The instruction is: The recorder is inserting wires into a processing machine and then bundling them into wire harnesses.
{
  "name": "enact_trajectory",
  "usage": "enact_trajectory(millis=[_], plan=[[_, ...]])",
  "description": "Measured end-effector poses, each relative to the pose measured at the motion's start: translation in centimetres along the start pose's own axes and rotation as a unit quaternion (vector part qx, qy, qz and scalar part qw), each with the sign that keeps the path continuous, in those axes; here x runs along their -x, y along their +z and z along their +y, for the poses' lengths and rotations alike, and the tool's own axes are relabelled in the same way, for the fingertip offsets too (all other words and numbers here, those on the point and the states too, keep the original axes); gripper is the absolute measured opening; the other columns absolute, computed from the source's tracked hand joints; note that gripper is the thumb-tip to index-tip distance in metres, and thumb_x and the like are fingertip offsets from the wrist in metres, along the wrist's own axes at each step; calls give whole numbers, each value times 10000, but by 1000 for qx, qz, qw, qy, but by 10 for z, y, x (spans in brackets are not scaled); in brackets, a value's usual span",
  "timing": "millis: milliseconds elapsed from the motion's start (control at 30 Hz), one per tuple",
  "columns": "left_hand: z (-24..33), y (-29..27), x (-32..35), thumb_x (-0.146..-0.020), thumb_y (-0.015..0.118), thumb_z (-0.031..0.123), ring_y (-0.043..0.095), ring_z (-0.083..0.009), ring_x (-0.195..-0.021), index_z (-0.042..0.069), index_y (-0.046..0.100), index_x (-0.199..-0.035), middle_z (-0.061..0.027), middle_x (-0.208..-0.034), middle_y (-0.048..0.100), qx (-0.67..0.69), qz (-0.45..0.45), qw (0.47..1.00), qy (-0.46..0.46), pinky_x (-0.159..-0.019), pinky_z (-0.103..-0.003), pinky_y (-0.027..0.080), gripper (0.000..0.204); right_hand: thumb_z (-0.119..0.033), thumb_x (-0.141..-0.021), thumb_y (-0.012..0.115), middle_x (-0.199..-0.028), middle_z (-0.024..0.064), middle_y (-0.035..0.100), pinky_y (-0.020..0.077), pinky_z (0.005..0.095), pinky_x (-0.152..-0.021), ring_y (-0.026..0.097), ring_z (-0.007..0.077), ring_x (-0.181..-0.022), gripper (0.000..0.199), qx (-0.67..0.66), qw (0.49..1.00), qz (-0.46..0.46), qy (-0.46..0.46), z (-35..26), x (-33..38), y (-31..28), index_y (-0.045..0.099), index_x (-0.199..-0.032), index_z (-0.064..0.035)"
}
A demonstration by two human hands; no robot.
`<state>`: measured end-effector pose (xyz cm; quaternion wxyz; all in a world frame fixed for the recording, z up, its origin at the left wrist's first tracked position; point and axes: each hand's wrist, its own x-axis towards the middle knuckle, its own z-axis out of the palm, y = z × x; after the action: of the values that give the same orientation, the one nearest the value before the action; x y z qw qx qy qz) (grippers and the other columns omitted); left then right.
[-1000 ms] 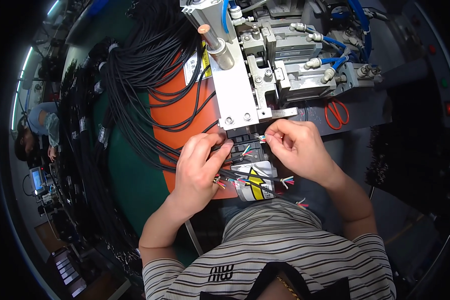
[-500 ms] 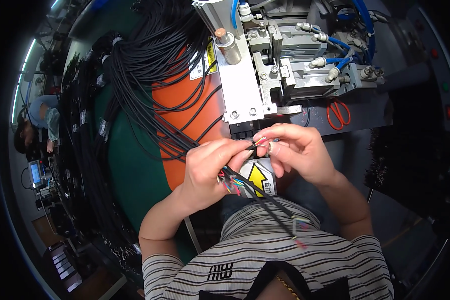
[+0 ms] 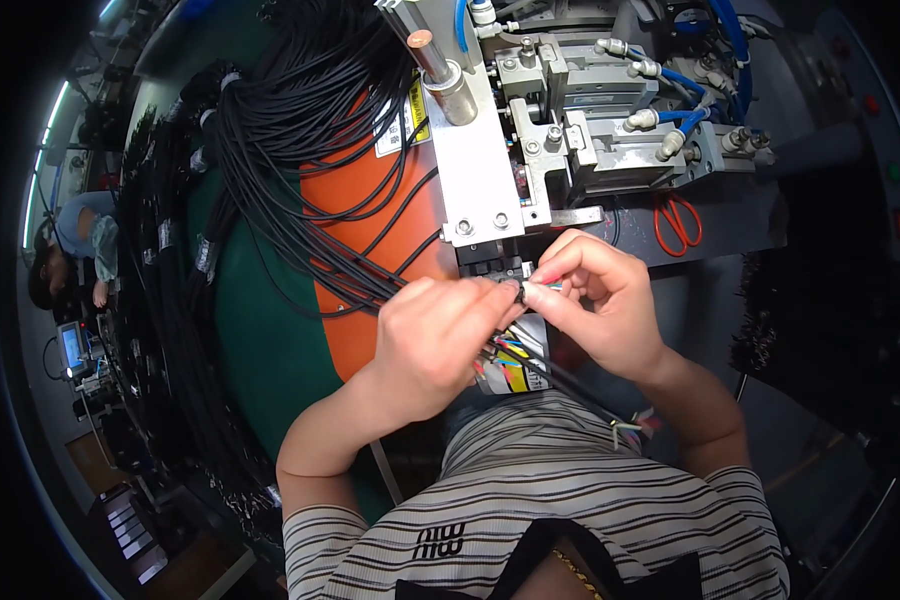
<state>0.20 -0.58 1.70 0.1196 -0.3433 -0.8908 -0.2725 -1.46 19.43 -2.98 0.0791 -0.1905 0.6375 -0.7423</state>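
My left hand (image 3: 438, 328) is closed, thumb and fingers pinching the end of a black cable in front of the machine. More black cables (image 3: 560, 374) hang below this hand, with coloured bare-ended wires (image 3: 625, 432) fanning out over my lap. My right hand (image 3: 608, 310) pinches at the same cable end, its thumb and forefinger meeting beside the left fingertips. The thin wires between the fingers are mostly hidden. Just beyond both hands stands the machine's silver metal plate (image 3: 480, 185), with a small black block (image 3: 484, 262) at its near end.
A thick bundle of black cables (image 3: 270, 150) lies to the left over an orange (image 3: 332, 345) and green surface. Pneumatic cylinders (image 3: 615, 150) with blue hoses stand at the back right, near red-handled scissors (image 3: 677, 225). Farther left sits another person (image 3: 85, 235).
Both hands have moved slightly nearer the machine and closed together over the cable end. The vertical metal rod has risen, and the hanging cable ends have swung to the right.
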Motion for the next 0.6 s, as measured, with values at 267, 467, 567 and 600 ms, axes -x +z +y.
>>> enact_trajectory(millis=[267,467,567,600], plan=[[-5,8,-3,-796,722,33,621,-226,-591,-19,635,-961,-101,-741,636,92,53,994,-37,-505,-321,448,193,60,-880,634,-947,98,661,472,171,-548,624,52,-654,137,-126,986,69,89,-19,0,5,675,-1010,48],[-2,5,-6,-830,696,19,617,-251,-563,-22,622,-940,-118,-704,622,165,36,981,-98,-494,-335,467,138,97,-897,577,-1038,157,654,524,204,-556,665,121,-674,183,24,999,11,-18,-16,-1,-4,661,-1059,73],[-4,5,-6,-837,691,16,631,-254,-581,-24,622,-946,-125,-714,632,172,32,979,-102,-503,-333,474,136,98,-897,575,-1026,157,656,533,208,-562,664,121,-664,177,44,999,5,-26,-18,-2,-5,662,-1049,75],[-4,5,-6,-837,691,16,631,-254,-581,-24,622,-946,-125,-714,632,172,32,979,-102,-503,-333,474,136,100,-897,574,-1021,156,656,534,208,-564,663,120,-664,177,51,998,2,-28,-19,-2,-5,660,-1050,76]])
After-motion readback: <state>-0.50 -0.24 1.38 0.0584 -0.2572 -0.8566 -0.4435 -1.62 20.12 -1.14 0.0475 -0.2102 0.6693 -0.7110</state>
